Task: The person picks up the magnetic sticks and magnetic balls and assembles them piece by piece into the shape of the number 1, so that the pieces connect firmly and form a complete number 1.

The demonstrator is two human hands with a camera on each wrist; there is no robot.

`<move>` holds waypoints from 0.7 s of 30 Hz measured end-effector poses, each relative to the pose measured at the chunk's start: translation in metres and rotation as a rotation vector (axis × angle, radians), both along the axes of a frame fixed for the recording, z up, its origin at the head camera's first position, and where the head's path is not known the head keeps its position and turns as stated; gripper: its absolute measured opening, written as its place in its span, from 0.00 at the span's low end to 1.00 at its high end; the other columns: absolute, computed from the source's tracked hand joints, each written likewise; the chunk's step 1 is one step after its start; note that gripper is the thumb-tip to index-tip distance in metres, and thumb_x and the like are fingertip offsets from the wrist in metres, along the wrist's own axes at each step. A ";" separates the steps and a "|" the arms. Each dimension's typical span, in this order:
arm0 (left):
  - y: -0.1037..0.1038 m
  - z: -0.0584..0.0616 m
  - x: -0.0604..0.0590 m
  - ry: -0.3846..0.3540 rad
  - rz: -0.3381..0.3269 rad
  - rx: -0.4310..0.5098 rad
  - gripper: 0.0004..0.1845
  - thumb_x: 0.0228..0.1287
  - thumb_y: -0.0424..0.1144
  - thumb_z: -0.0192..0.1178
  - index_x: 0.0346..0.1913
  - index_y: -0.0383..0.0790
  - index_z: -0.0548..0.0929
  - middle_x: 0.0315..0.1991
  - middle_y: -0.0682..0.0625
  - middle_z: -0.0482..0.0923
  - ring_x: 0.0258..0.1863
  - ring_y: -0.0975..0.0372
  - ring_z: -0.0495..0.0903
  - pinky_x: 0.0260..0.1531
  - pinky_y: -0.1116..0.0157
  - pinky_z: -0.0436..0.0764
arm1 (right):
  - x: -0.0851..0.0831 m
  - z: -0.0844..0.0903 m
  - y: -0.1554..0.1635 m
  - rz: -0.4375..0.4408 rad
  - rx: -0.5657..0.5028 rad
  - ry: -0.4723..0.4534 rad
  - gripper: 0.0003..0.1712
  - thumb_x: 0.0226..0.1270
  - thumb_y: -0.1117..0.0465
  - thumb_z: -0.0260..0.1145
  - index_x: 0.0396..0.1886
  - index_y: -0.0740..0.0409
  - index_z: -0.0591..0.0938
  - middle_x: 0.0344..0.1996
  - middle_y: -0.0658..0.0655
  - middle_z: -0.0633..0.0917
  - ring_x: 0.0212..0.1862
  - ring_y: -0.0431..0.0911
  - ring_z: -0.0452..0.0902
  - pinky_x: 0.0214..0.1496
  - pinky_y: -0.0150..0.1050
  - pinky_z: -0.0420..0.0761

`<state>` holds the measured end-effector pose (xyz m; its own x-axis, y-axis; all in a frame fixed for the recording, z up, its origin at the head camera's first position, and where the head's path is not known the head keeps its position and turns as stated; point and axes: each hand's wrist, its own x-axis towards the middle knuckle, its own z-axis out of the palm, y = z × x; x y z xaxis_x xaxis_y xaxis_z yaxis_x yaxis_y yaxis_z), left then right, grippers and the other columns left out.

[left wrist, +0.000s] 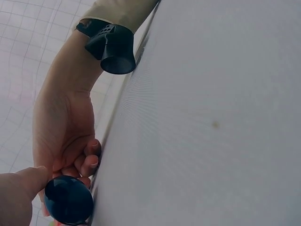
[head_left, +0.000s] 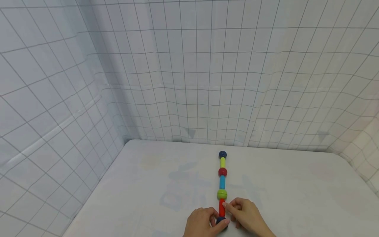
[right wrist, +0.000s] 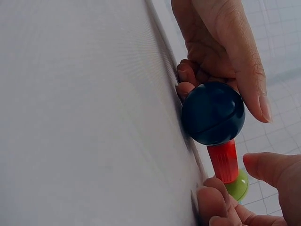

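A line of toy pieces runs away from me along the table, with a dark blue ball [head_left: 221,223] at the near end. My left hand [head_left: 204,221] holds this ball, thumb across its top and fingers at its side. Beyond the ball lies a red ribbed rod [head_left: 222,208], followed by a green ball [head_left: 222,194]. My right hand [head_left: 247,214] is bent beside the red rod. Its thumb [right wrist: 265,167] overlaps the rod from above in the head view, while the right wrist view shows a gap between them; the other fingers are curled low at the table.
Farther along the line come a blue rod [head_left: 222,182], a red ball [head_left: 222,172], a yellow-green rod [head_left: 222,162] and another dark blue ball [head_left: 222,154]. The white table [head_left: 142,184] meets a gridded white curtain [head_left: 195,82] at the back; more of it hangs at both sides.
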<state>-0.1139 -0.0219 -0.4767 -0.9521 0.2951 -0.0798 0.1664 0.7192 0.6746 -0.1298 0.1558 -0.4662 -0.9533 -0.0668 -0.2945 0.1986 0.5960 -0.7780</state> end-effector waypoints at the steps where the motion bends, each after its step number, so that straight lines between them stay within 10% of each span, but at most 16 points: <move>1: 0.000 0.000 0.000 -0.002 -0.002 -0.001 0.26 0.53 0.68 0.55 0.27 0.47 0.81 0.12 0.62 0.65 0.16 0.68 0.62 0.19 0.69 0.61 | 0.000 0.000 0.000 -0.002 0.001 -0.001 0.28 0.56 0.34 0.60 0.32 0.56 0.80 0.14 0.49 0.76 0.14 0.41 0.68 0.18 0.32 0.66; 21: 0.000 0.004 -0.001 -0.043 -0.009 -0.008 0.25 0.54 0.66 0.55 0.27 0.46 0.80 0.12 0.59 0.65 0.16 0.67 0.63 0.18 0.69 0.62 | -0.001 -0.003 0.001 0.002 -0.013 0.011 0.28 0.57 0.35 0.59 0.33 0.56 0.80 0.14 0.48 0.76 0.13 0.40 0.68 0.18 0.32 0.66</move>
